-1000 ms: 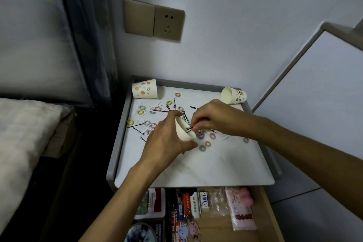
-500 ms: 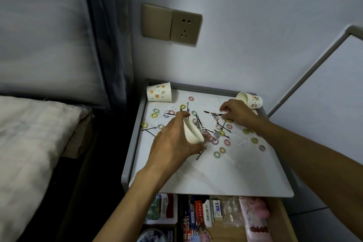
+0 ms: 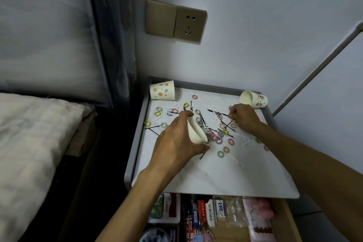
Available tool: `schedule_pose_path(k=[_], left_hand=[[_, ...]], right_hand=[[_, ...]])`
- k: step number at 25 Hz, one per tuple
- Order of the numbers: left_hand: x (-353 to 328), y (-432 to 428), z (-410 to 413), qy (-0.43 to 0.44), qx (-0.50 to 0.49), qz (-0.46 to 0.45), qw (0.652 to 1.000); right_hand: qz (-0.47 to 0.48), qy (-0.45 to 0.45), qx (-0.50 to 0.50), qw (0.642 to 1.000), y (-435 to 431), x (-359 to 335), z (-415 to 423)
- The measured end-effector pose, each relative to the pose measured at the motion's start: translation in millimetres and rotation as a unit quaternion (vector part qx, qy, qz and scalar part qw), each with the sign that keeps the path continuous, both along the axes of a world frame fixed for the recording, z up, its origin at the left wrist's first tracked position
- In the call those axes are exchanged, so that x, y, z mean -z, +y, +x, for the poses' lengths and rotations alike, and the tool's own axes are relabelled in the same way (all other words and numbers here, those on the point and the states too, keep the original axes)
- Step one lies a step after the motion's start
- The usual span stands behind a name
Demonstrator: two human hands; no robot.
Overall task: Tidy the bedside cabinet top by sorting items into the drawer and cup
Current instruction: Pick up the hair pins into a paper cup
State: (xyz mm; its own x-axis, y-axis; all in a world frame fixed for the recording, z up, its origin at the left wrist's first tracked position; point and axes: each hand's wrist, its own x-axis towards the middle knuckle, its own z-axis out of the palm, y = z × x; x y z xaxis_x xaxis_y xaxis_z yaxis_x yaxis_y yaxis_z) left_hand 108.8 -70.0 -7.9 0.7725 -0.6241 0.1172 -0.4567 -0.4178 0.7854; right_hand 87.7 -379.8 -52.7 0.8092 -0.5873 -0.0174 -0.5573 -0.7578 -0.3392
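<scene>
On the white cabinet top [image 3: 206, 179] lie several small coloured hair rings [image 3: 220, 154], black bobby pins [image 3: 152, 128] and white sticks. My left hand [image 3: 176, 143] grips a plain white paper cup [image 3: 196, 131], tilted with its mouth toward the right. My right hand [image 3: 243, 117] is at the back right, its fingertips pinching a black bobby pin [image 3: 218, 113] on the top. The open drawer [image 3: 282, 222] below the front edge holds packets and small boxes.
A paper cup with orange dots [image 3: 162, 90] lies on its side at the back left. Another printed cup [image 3: 253, 99] lies at the back right. The cabinet has a raised grey rim [image 3: 135, 133]. A bed [image 3: 29, 133] is on the left, a wall socket [image 3: 189, 23] above.
My right hand left the held cup's mouth, moved to the back right and pinched a bobby pin there. My left hand keeps holding the cup. The camera shifted left.
</scene>
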Motion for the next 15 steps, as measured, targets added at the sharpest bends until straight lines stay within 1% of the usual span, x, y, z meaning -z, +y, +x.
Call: schedule_pose_path(k=[2, 3, 7, 11, 13, 15], left_hand=[[0.0, -1.0, -0.4, 0.002, 0.003, 0.000, 1.000], [0.1, -1.5, -0.5, 0.002, 0.003, 0.000, 1.000], [1.3, -2.6, -0.4, 0.002, -0.001, 0.003, 1.000], [2.6, -4.4, -1.4, 0.001, 0.002, 0.004, 1.000], [3.1, -4.7, -1.3, 0.002, 0.002, 0.005, 1.000], [3.4, -5.3, -0.5, 0.002, 0.001, 0.005, 1.000]], right_hand=[[-0.021, 0.030, -0.004, 0.999, 1.1, 1.2, -1.8], [-0.024, 0.027, 0.000, 0.999, 1.0, 1.4, -3.1], [0.001, -0.010, 0.032, 0.999, -5.4, -0.6, -6.8], [0.005, -0.038, 0.052, 0.998, -10.8, -4.6, -9.0], [-0.020, -0.026, 0.034, 0.999, -11.6, -7.1, -10.0], [-0.078, 0.016, -0.006, 0.997, -11.2, -9.7, -10.4]])
